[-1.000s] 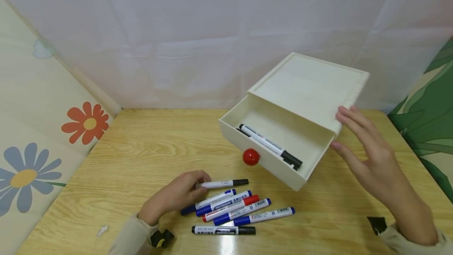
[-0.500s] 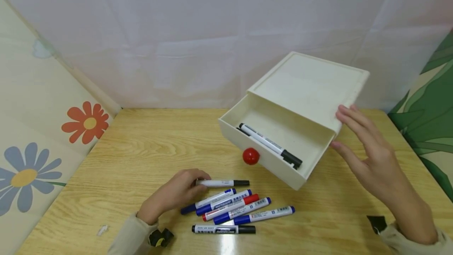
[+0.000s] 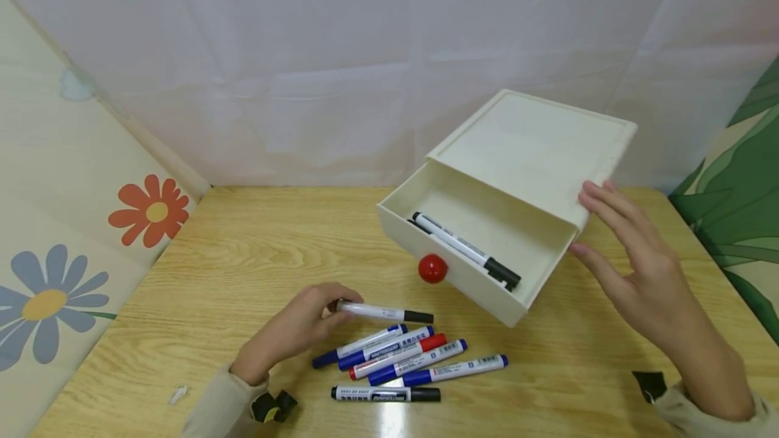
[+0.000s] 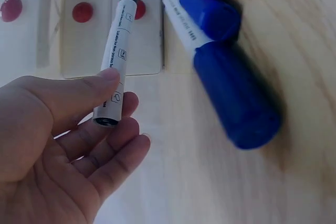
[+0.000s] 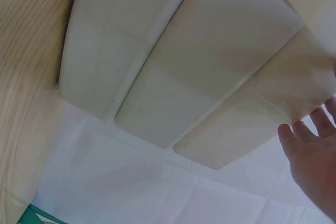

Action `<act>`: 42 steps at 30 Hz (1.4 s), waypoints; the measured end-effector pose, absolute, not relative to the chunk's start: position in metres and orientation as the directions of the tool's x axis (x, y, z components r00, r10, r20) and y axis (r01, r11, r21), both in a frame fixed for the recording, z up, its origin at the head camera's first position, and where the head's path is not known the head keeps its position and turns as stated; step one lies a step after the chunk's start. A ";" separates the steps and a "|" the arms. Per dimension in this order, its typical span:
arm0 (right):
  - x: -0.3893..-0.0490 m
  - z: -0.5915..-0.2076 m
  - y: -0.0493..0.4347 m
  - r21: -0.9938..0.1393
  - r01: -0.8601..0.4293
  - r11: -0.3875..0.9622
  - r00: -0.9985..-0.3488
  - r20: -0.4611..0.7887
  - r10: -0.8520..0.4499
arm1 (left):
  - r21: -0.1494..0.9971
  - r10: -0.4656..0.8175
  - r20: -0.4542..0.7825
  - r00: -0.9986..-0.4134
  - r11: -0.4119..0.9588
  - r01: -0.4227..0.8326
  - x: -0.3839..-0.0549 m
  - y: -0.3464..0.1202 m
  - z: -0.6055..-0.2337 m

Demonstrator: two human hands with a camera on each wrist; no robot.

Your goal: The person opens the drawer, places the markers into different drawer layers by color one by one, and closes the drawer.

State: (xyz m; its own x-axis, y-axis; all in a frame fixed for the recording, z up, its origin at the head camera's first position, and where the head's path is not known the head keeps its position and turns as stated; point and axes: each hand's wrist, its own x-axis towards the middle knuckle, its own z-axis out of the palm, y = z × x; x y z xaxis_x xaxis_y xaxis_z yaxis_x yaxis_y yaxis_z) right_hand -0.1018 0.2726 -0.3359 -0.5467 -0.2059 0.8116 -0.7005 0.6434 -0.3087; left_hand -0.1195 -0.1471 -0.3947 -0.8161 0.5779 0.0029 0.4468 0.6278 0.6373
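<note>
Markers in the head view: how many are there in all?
8, maybe more hidden. One black-capped marker is in the left hand. Six lie on the table in a cluster. One lies in the open drawer, possibly another beneath it.

My left hand (image 3: 292, 333) pinched one marker (image 3: 385, 313) at its near end, just behind the row of markers (image 3: 404, 357) lying side by side on the table (image 3: 243, 255). One more marker (image 3: 385, 394) lay in front of that row, nearest me. To the right and further back stood the box (image 3: 535, 147) with its drawer (image 3: 468, 282) pulled out toward me (another marker (image 3: 465, 251) lay inside it). My right hand (image 3: 633, 269) rested against the box's right corner.
</note>
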 end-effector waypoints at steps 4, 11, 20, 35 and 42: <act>-0.102 -0.336 0.273 -0.310 -0.701 0.643 -0.548 0.811 -0.207 | 0.637 0.584 0.044 -0.810 0.608 0.474 -0.119 -0.148 -0.390; -0.102 -0.336 0.272 -0.305 -0.705 0.640 -0.540 0.816 -0.206 | 0.628 0.599 0.103 -0.794 0.580 0.518 -0.118 -0.147 -0.382; -0.102 -0.336 0.272 -0.303 -0.708 0.638 -0.537 0.817 -0.208 | 0.631 0.610 0.152 -0.777 0.545 0.551 -0.114 -0.146 -0.372; -0.102 -0.336 0.273 -0.305 -0.700 0.646 -0.548 0.809 -0.212 | 0.640 0.580 0.201 -0.790 0.532 0.554 -0.107 -0.147 -0.357; -0.102 -0.336 0.273 -0.310 -0.696 0.647 -0.554 0.806 -0.210 | 0.648 0.577 0.273 -0.770 0.481 0.590 -0.106 -0.145 -0.350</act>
State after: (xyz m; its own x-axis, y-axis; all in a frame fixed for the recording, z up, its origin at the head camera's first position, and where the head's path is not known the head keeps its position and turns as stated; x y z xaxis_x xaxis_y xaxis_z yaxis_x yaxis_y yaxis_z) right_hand -0.1018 0.2730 -0.3363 -0.5539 -0.2096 0.8058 -0.6962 0.6474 -0.3101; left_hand -0.1057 -0.1454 -0.3498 -0.7699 0.5767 0.2733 0.5903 0.4808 0.6483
